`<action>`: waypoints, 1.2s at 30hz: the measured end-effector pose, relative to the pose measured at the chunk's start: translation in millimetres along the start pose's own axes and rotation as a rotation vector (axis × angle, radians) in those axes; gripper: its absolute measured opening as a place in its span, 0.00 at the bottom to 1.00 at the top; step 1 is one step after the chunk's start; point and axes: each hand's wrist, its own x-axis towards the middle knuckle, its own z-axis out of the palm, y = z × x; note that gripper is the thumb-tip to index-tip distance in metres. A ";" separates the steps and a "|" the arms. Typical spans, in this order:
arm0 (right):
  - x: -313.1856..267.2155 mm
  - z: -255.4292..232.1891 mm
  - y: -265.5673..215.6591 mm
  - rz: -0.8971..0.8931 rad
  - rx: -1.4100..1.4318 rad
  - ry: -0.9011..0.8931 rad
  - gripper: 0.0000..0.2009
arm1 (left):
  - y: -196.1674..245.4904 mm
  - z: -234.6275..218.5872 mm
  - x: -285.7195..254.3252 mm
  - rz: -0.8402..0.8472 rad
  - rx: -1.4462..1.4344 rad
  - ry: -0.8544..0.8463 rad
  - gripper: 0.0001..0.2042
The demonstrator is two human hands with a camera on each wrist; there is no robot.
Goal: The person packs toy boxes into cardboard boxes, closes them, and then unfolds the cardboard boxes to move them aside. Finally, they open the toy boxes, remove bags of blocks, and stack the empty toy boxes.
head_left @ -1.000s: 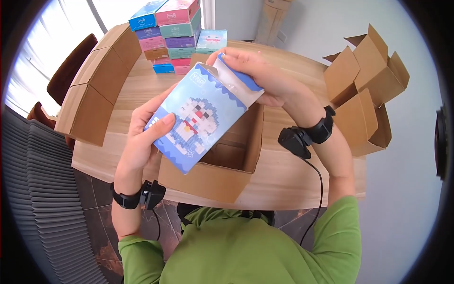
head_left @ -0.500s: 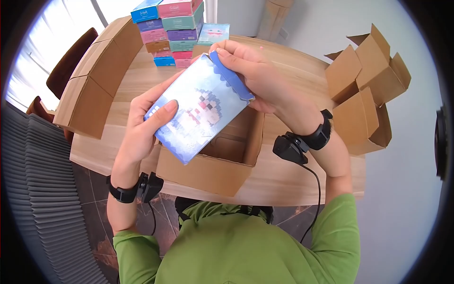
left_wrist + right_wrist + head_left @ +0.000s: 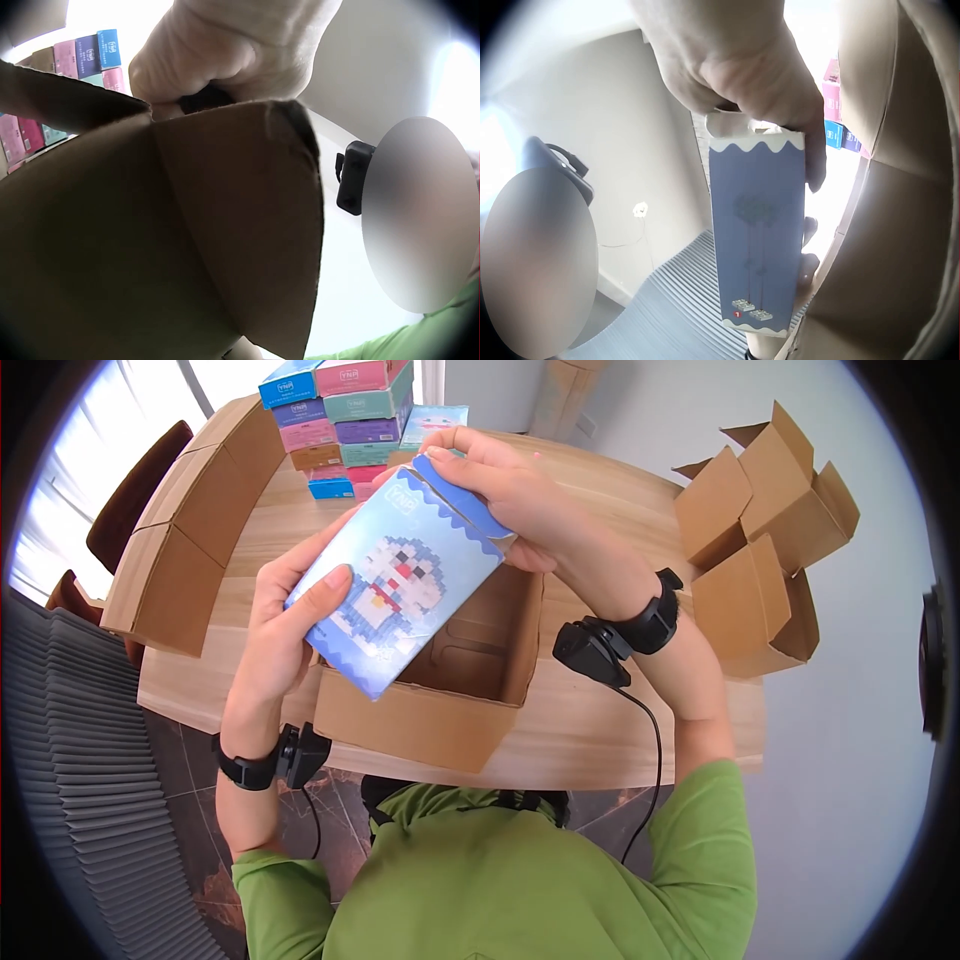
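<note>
A light-blue toy brick box (image 3: 395,575) with a pixel-style blue and white character on its front is tilted in the air above an open brown carton (image 3: 410,720). My left hand (image 3: 290,605) grips its lower left side, thumb across the front. At the upper end, my right hand (image 3: 510,490) pinches the darker blue top flap (image 3: 460,495), which lies close over the box's mouth. In the right wrist view, the box's narrow side (image 3: 757,225) faces the camera, with a small gap showing under the hand. Carton flaps (image 3: 232,210) hide the toy box in the left wrist view.
Stacked colourful boxes (image 3: 345,430) stand at the back of the wooden table (image 3: 610,690). A long brown carton (image 3: 190,530) lies on the left, and open brown cartons (image 3: 760,590) stand on the right. Cables hang from both wrist cameras.
The right hand has brought the top flap down over the mouth, covering the white inside that showed earlier. The left hand keeps its grip on the box.
</note>
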 end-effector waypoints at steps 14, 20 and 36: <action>4.5 -1.9 -2.4 -0.016 -0.131 -0.059 0.08 | 1.6 -3.2 -2.9 -0.014 -0.005 0.008 0.24; 14.4 -7.4 4.9 -0.133 -0.201 -0.076 0.07 | -0.2 0.0 -1.8 -0.031 -0.007 0.059 0.25; -0.8 -4.6 0.1 -0.246 -0.298 -0.086 0.10 | -3.8 -10.2 -3.4 -0.028 -0.023 0.011 0.25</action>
